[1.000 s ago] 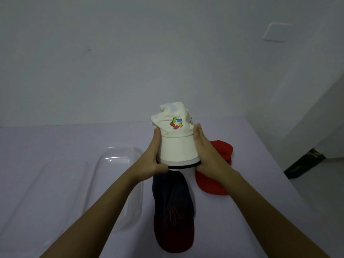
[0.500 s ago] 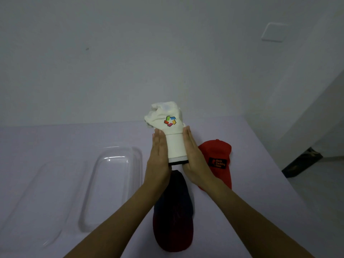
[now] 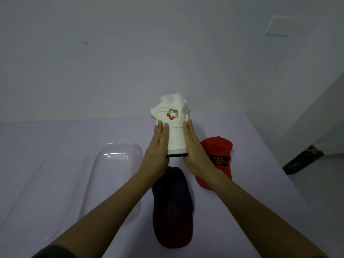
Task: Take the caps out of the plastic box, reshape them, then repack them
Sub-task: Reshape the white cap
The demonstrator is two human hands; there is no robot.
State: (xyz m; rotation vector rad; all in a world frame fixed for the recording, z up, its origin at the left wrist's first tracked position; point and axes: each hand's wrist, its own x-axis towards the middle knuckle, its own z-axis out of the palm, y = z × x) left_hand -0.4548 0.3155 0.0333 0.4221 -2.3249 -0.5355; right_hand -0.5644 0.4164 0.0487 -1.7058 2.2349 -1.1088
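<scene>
Fig.: white cap (image 3: 174, 127) held above table (image 3: 65, 138), brim pressed between flat palms of left hand (image 3: 156, 153) & right hand (image 3: 195, 155), fingers straight. Squeeze evenly w/ both sides to curve brim; crown looks crumpled, likely needs puffing. Plastic box (image 3: 113, 164) at left.

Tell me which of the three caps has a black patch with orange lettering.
The red cap, lying on the table beside the right hand. The white cap carries a multicoloured logo; the dark navy-and-maroon cap shows no patch.
</scene>
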